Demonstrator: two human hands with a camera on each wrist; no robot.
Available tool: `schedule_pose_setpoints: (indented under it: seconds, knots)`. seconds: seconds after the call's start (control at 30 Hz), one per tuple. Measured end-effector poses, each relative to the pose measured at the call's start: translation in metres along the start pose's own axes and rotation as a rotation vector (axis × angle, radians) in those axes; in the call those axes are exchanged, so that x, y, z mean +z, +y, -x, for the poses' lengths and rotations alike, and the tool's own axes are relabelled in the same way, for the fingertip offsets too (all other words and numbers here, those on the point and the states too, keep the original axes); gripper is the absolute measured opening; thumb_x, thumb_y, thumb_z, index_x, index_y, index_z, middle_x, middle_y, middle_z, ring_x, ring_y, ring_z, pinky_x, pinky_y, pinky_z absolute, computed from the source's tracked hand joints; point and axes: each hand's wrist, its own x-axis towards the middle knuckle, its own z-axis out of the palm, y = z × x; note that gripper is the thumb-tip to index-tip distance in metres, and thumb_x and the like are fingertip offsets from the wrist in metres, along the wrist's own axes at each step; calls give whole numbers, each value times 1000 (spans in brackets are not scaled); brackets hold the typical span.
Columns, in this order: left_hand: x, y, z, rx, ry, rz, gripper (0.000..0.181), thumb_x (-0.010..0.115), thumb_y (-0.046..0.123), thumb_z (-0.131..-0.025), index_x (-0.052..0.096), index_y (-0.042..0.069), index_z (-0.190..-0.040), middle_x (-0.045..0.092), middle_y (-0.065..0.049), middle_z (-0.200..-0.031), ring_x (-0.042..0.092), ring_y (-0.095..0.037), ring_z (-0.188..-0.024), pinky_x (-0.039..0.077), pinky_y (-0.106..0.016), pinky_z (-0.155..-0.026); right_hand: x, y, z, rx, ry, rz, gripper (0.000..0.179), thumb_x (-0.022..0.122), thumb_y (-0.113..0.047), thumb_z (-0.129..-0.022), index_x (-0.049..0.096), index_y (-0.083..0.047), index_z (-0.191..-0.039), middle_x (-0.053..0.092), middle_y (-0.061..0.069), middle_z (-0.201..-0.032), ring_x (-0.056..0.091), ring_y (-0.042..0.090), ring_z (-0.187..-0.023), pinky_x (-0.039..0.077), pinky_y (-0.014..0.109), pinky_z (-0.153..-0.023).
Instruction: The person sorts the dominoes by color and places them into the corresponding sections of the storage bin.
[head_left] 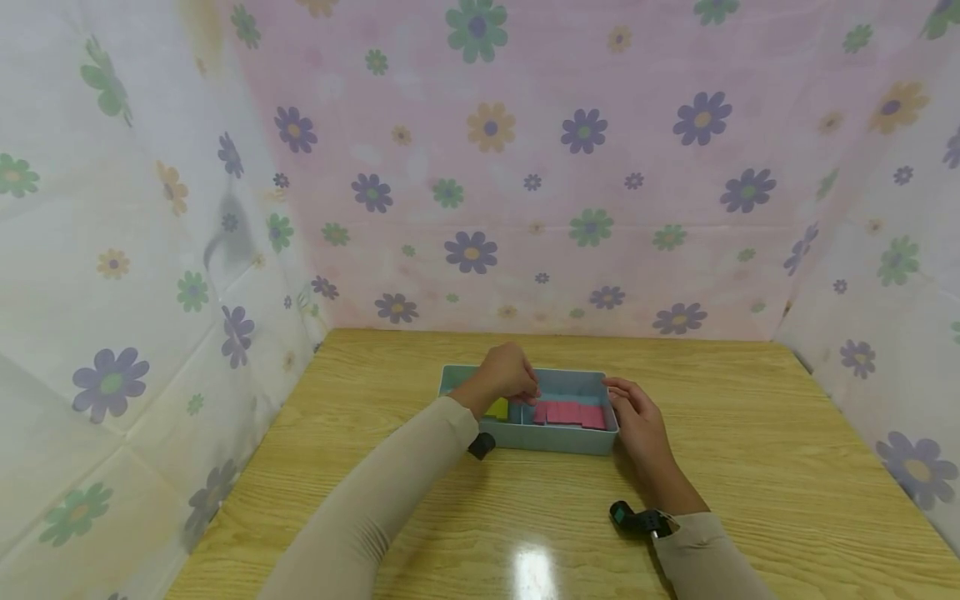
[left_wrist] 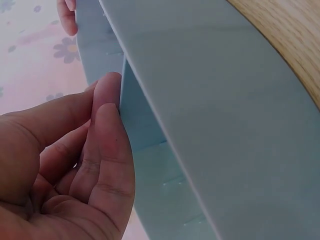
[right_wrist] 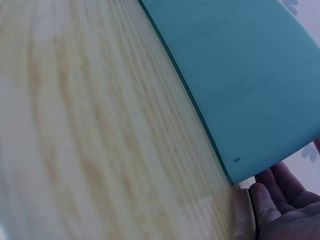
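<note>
A pale blue-green box (head_left: pixel 558 439) with a divider (left_wrist: pixel 134 107) across it lies on the table. Pink pieces (head_left: pixel 568 414) fill the front of its right compartment, and yellow-green pieces (head_left: pixel 498 408) sit in the left one. Reaching over the front rim, my left hand (head_left: pixel 508 373) pinches the divider's upper edge; its fingertips partly cover that edge. My right hand (head_left: pixel 641 421) lies along the box's right end, fingers relaxed and touching the outside near the back corner. In the right wrist view its thumb (right_wrist: pixel 263 197) is beside the box's lower corner.
The wood-grain table (head_left: pixel 540 517) stretches around the box. Flower-print cloth (head_left: pixel 517 167) encloses the back and both sides. A black wrist-worn device (head_left: pixel 637 521) sits at the right sleeve, and another dark device (head_left: pixel 482 446) hangs below the left wrist.
</note>
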Motion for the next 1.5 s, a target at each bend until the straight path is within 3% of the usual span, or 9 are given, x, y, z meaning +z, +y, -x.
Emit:
schedule_pose_setpoints:
  seconds: [0.33,0.43,0.5,0.63,0.7,0.8,0.97,1.23,1.5]
  knots:
    - [-1,2,8,-23,1,64,18,76,11,-95,80,-6,-98,78,-13,-85,79,-28,-84,64,-43,-82,3,0,3,-14,17,32,43,43,-37,-112,53,-17,-149,46,9,-156,43,23,-145,42,7,-97]
    - [2,5,14,-51,-22,209,45,70,26,-100,67,-13,-122,73,-20,-115,75,-34,-102,61,-45,-92,2,2,2,-15,8,27,43,43,-35,-112,53,-16,-150,46,9,-156,42,24,-145,42,6,-96]
    - [5,9,18,-72,-51,365,66,65,37,-103,48,-10,-147,58,-23,-142,67,-37,-120,56,-47,-102,1,2,1,-22,2,27,43,43,-34,-113,52,-14,-150,45,11,-157,42,25,-145,42,5,-95]
    - [14,16,21,-102,-132,624,85,56,50,-105,17,7,-166,19,-20,-171,30,-42,-153,34,-57,-122,-1,1,-2,-34,3,28,44,42,-29,-113,51,-9,-151,46,16,-156,43,28,-143,43,5,-92]
    - [21,17,19,-99,-174,682,81,50,53,-106,17,13,-167,9,-17,-174,13,-42,-159,21,-61,-126,-1,0,-2,-35,7,35,43,41,-28,-113,51,-8,-151,46,17,-156,43,28,-142,43,5,-92]
    - [30,16,17,-98,-192,694,76,42,58,-107,21,18,-167,6,-14,-174,3,-40,-160,11,-66,-126,-1,1,-2,-17,9,42,43,41,-29,-113,52,-11,-151,47,15,-156,43,26,-143,43,7,-96]
    - [40,12,16,-115,-156,661,81,39,65,-105,21,17,-167,12,-14,-174,7,-41,-160,11,-70,-124,1,-1,2,17,18,43,41,43,-32,-113,53,-17,-150,47,12,-157,43,24,-145,43,10,-99]
    - [42,11,19,-119,-151,640,80,36,65,-105,22,15,-167,13,-15,-173,9,-41,-160,11,-70,-124,5,-22,11,19,9,14,39,44,-21,-112,53,-9,-148,48,18,-155,43,28,-144,41,5,-91]
    - [42,11,19,-88,-170,605,80,36,66,-105,25,16,-166,15,-14,-173,12,-41,-159,14,-70,-124,3,-7,5,9,33,46,41,45,-34,-112,54,-17,-149,50,13,-154,46,23,-142,42,9,-97]
